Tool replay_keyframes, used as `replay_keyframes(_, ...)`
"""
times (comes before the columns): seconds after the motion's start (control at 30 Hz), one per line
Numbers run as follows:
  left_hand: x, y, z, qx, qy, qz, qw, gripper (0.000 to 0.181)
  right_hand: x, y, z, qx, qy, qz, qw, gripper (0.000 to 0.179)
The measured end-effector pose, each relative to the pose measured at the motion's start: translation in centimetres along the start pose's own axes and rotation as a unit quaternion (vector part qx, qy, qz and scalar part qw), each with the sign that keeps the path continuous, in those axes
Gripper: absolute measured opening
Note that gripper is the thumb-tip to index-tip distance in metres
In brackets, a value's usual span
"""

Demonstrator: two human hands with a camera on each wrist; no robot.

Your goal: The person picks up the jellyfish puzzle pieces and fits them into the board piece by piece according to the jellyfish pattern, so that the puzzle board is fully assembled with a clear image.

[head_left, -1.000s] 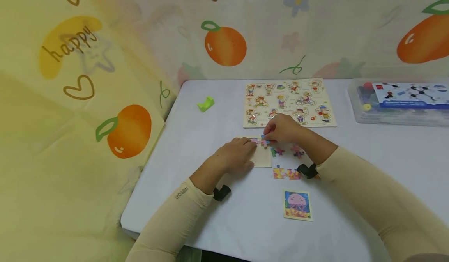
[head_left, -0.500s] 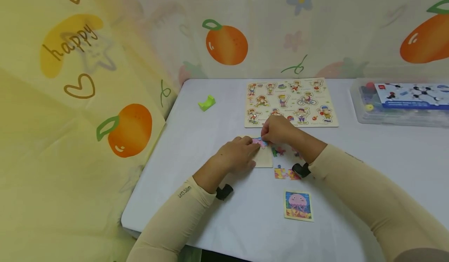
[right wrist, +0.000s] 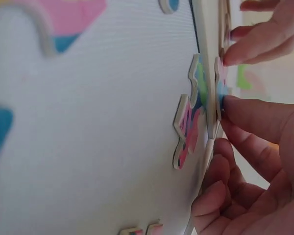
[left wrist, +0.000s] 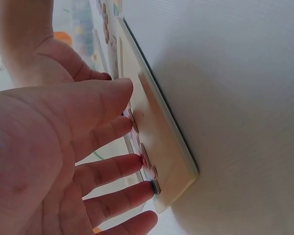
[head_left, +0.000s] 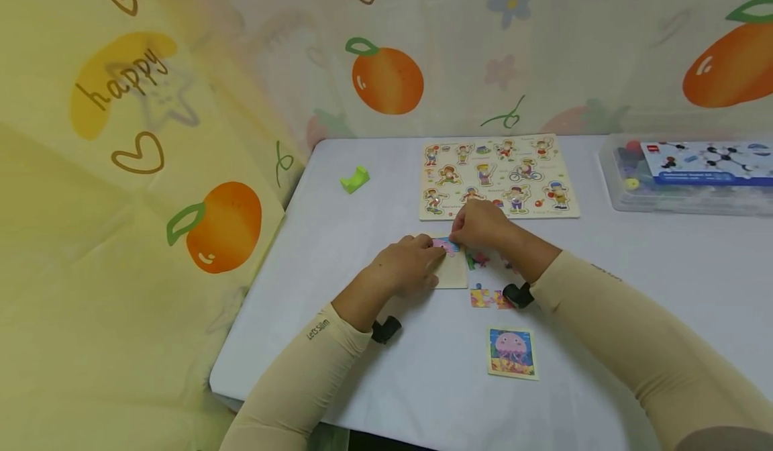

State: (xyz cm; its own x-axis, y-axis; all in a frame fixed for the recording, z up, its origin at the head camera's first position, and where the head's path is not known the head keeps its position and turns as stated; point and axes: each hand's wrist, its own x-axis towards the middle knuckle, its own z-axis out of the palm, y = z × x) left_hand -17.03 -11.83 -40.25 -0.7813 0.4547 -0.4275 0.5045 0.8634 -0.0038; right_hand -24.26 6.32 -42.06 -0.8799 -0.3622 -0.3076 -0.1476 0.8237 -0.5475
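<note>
A shallow wooden puzzle tray (head_left: 451, 276) lies between the hands, with joined pink and blue jigsaw pieces (head_left: 444, 243) along its far edge. My left hand (head_left: 404, 266) rests its extended fingers on these pieces; in the left wrist view the fingertips touch them and the thumb lies over the tray (left wrist: 161, 161). At the tray's far right corner, my right hand (head_left: 483, 224) pinches a jigsaw piece (right wrist: 219, 88) between thumb and index finger, its other fingers curled. Loose jigsaw pieces (head_left: 479, 259) lie right of the tray, some hidden by the right forearm.
A jellyfish picture card (head_left: 512, 354) lies nearer the body. Behind the hands is a wooden board with cartoon figures (head_left: 498, 176). A clear plastic box (head_left: 688, 199) stands at the back right, and a green curved piece (head_left: 355, 180) lies at the back left.
My right hand has shifted slightly left and brought its jigsaw piece down against the others at the tray's far edge. The left hand has hardly moved.
</note>
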Motion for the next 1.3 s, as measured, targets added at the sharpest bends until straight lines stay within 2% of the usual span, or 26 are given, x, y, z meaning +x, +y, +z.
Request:
replay_keyframes(0.1, 0.1, -0.1, 0.1, -0.007, -0.003, -0.002, 1.0000, 0.060, 0.0, 0.2, 0.0, 0.004, 0.002, 0.001, 1.0000, 0.016)
replay_keyframes(0.3, 0.1, -0.1, 0.1, -0.017, -0.007, -0.006, 0.9998, 0.059, 0.1, 0.3, 0.0, 0.006, 0.031, 0.004, 0.9995, 0.027)
replay_keyframes(0.47, 0.2, -0.1, 0.1, -0.024, -0.005, -0.012, 0.9996, 0.058, 0.4, 0.4, 0.1, 0.001, 0.031, 0.015, 0.9994, 0.033)
replay_keyframes(0.6, 0.3, -0.2, 0.1, -0.024, 0.006, -0.009, 0.9997, 0.056, -0.5, 0.4, -0.3, -0.018, 0.030, 0.000, 0.9994, 0.028)
replay_keyframes(0.73, 0.3, -0.1, 0.3, -0.013, 0.022, -0.009, 0.9996, 0.057, -2.2, 0.5, -1.1, -0.049, -0.016, -0.006, 0.9986, 0.015)
replay_keyframes(0.83, 0.3, -0.2, 0.5, -0.015, 0.029, -0.014, 0.9994, 0.058, -3.4, 0.9, -1.1, -0.082, -0.065, -0.011, 0.9945, 0.015)
replay_keyframes(0.9, 0.4, -0.6, 0.7, -0.026, 0.032, -0.014, 0.9991, 0.060, -4.0, 1.2, -0.9, -0.101, -0.074, -0.018, 0.9920, 0.019)
replay_keyframes(1.0, 0.4, -1.5, 0.9, -0.050, 0.037, -0.025, 0.9978, 0.063, -4.7, 1.6, -0.5, -0.107, -0.058, -0.035, 0.9920, 0.019)
replay_keyframes(1.13, 0.3, -3.2, 1.3, -0.075, 0.041, -0.047, 0.9952, 0.074, -5.5, 1.9, -0.6, -0.086, -0.031, -0.048, 0.9947, 0.015)
replay_keyframes(1.3, 0.2, -4.5, 1.7, -0.089, 0.046, -0.032, 0.9944, 0.078, -5.8, 1.7, -1.8, -0.038, -0.024, -0.057, 0.9974, 0.007)
